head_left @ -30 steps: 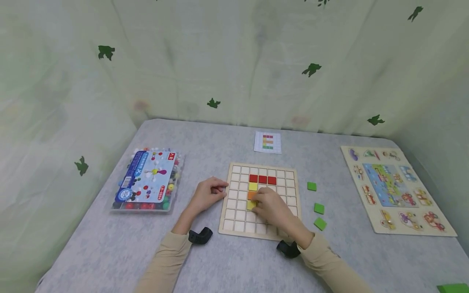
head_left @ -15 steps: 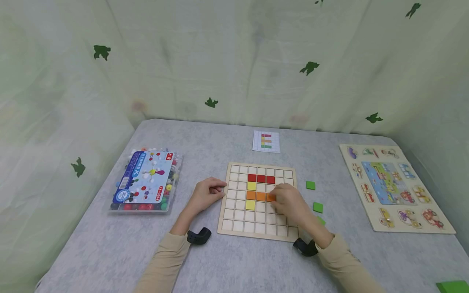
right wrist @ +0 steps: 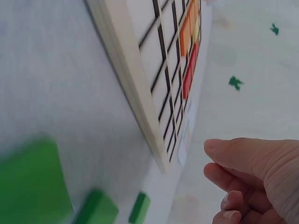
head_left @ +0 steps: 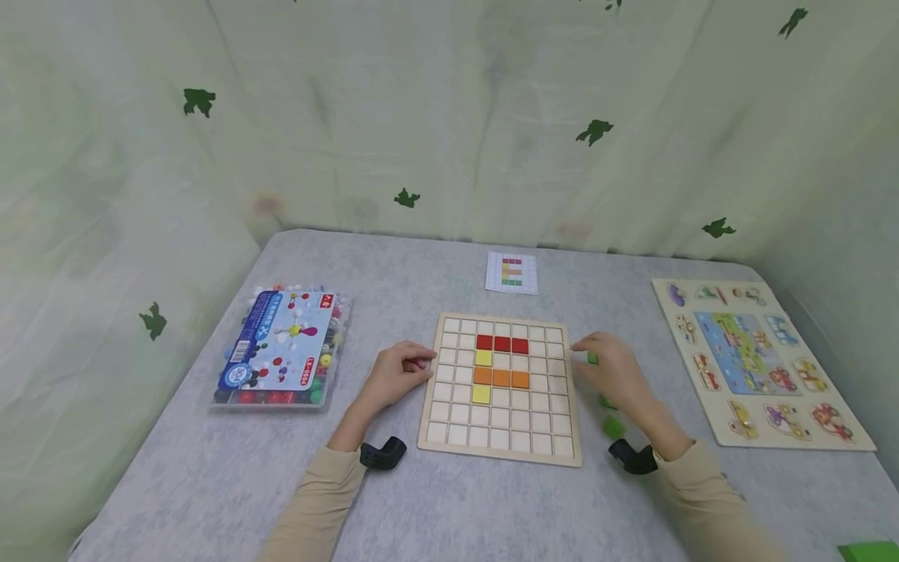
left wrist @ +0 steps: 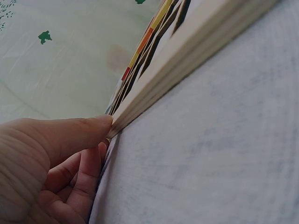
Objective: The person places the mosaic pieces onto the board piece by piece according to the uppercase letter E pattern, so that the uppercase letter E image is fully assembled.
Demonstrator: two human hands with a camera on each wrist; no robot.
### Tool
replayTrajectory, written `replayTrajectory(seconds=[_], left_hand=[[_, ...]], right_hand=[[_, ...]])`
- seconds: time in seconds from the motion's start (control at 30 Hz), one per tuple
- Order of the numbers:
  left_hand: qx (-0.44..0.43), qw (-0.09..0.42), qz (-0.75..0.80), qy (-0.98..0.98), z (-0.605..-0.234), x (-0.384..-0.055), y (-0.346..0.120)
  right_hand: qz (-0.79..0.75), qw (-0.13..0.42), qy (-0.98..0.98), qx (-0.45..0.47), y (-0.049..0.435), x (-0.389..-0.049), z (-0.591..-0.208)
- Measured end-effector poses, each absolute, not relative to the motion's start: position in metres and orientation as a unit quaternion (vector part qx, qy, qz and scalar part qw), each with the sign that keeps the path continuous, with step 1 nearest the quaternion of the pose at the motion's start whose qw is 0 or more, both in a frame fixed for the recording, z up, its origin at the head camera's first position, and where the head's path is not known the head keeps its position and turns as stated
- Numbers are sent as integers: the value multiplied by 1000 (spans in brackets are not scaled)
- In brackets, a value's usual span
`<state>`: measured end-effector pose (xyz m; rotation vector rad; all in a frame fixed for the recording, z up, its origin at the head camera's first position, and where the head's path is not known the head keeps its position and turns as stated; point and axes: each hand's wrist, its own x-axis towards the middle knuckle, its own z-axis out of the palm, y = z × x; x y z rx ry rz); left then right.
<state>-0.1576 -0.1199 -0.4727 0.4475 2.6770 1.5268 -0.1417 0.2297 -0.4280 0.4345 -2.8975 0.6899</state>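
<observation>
A wooden grid board (head_left: 500, 457) lies on the table. In its cells sit a row of red tiles (head_left: 502, 344), a row of orange tiles (head_left: 502, 378) and two yellow tiles, one above the orange row (head_left: 483, 357) and one below it (head_left: 481, 393). My left hand (head_left: 396, 373) holds the board's left edge, its thumb (left wrist: 88, 133) against the side and the other fingers bent. Beyond the right edge, my right hand (head_left: 618, 375) hovers over green tiles (head_left: 614, 427). The right wrist view shows its thumb and index finger slightly apart, with nothing between them.
A printed pattern card (head_left: 511, 272) lies behind the board. At left stands a clear box (head_left: 291, 351) of coloured balls with a blue label. A wooden picture puzzle (head_left: 836, 336) is at right. Something green (head_left: 871, 553) shows in the lower right corner.
My right hand has moved right, from the orange row to beyond the board's right edge. Three orange tiles now show uncovered in that row. The left hand stays at the board's edge.
</observation>
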Motion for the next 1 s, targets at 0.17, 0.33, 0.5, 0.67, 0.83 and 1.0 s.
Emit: replayTrajectory(seconds=[0.17,0.33,0.5,0.67,0.83,1.0], left_hand=[[139,17,490,861,-474,-159,-120],[141,17,489,861,-476,-161,-120],[138,21,495,858,-475,-159,-120],[138,22,496,857,-475,-159,-120],[140,21,495,857,-474,-158,-120],[138,22,496,857,-474,-158,-120]], right_hand=[[211,76,-964,145,251,-150,-424],[213,65,-966,134,263,-155,-426],[211,65,-967,129,268,-157,-431],[201,57,-970,123,269,-159,-434],[188,50,-974,116,270,-160,-437],[186,51,-974,120,271,-160,-440]])
